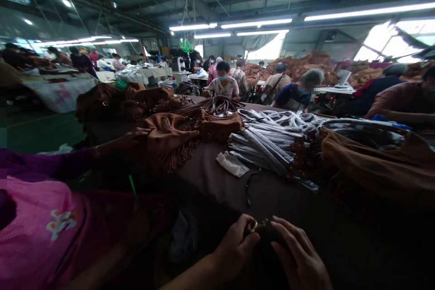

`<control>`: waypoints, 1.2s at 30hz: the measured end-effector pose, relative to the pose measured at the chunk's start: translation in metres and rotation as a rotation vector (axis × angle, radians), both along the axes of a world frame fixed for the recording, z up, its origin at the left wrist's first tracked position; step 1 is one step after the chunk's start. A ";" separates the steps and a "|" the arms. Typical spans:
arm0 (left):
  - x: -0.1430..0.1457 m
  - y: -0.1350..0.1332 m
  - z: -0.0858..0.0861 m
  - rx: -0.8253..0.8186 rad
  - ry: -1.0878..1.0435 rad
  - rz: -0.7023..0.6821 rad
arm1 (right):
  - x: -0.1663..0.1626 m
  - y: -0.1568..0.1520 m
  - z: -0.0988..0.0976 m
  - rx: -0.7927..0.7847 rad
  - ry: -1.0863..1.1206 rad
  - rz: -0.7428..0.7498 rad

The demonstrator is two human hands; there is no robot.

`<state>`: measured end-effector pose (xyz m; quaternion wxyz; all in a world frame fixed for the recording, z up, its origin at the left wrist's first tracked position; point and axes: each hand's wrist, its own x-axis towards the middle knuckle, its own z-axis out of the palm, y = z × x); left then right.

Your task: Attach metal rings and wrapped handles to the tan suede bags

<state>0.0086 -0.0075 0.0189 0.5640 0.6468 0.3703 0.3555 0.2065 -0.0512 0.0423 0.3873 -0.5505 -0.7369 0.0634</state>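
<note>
My left hand (236,244) is closed, pinching a small gold-coloured metal clasp (260,225) between thumb and forefinger. The clasp's exact shape is too dark to make out. Just to its right, my right hand (299,253) is held with thumb and fingers apart and nothing in it. Its fingertips come close to the clasp without visibly touching it. Both hands are over the near part of the dark table (210,176). Beyond them lie a thin black strip (248,190) and a small clear plastic bag (232,164).
Plastic-wrapped straps (268,145) are piled mid-table. Brown fringed bags (170,133) lie left of them, and larger brown bags (377,158) stand at right. At my left, a co-worker in a pink apron (37,235) reaches one hand (131,138) to a bag. Several people sit across the table.
</note>
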 end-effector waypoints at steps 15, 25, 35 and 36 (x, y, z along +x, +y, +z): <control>0.012 0.001 -0.006 0.100 0.145 -0.040 | -0.022 0.033 -0.011 -0.457 0.315 0.092; 0.017 -0.003 -0.007 0.109 0.256 0.026 | -0.019 0.018 -0.035 -0.337 0.295 0.077; 0.017 -0.006 -0.009 0.152 0.258 0.011 | -0.017 0.021 -0.020 -0.386 0.237 0.151; 0.017 -0.006 -0.010 0.142 0.263 0.013 | -0.018 0.020 -0.021 -0.367 0.233 0.152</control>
